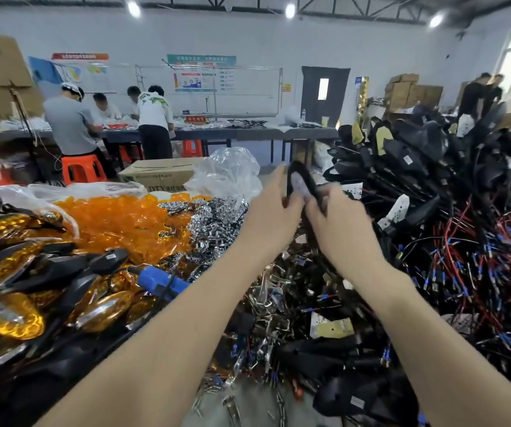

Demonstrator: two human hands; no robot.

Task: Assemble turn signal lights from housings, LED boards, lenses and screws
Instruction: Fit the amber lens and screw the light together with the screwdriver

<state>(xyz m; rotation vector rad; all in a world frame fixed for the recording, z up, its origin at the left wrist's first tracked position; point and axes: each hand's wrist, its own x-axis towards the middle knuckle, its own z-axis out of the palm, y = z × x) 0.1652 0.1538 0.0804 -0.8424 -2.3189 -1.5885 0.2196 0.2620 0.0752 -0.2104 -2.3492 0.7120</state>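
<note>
The workshop tabletop is heaped with parts, with amber lenses piled at the left. Near the middle, raised above the clutter, the left hand curls its fingers round a black housing. The right hand grips the same housing. Wired housings are stacked at the right.

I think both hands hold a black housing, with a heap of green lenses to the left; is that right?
Not quite: the head view shows the lenses are orange, not green. The left hand and right hand do hold the housing.
</note>
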